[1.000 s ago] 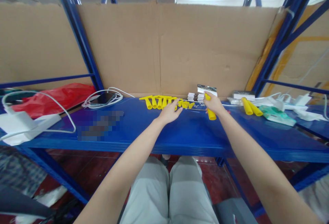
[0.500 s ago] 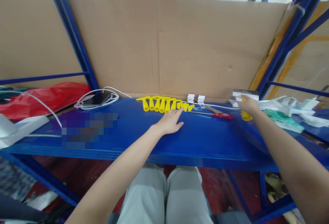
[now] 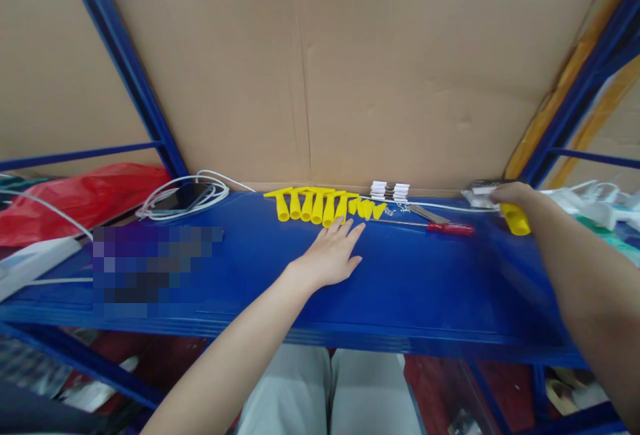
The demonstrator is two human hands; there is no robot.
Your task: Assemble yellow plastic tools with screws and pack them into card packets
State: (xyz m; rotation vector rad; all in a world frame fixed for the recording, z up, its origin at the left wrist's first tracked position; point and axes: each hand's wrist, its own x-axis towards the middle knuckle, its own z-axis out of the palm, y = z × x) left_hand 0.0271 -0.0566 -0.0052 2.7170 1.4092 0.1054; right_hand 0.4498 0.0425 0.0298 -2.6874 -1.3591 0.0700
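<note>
This looks like a small workshop or assembly station: a blue metal bench (image 3: 410, 295) framed by blue rack uprights (image 3: 121, 55), with a plain cardboard sheet (image 3: 380, 82) standing as its back wall. A red-handled screwdriver (image 3: 453, 229) and a row of matching yellow plastic parts (image 3: 317, 210) lie on top. The white clutter (image 3: 603, 195) at far right, perhaps chargers, is too blurred to name surely.

A brown cardboard sheet (image 3: 380, 68) stands at twelve o'clock behind blue uprights (image 3: 123, 65). At nine, a red bag (image 3: 95, 195) lies left of a coiled white cable (image 3: 225, 195), a dark phone (image 3: 187, 196) among its loops. Green packaging (image 3: 623, 240) rests just past three, its right side out of view.
</note>
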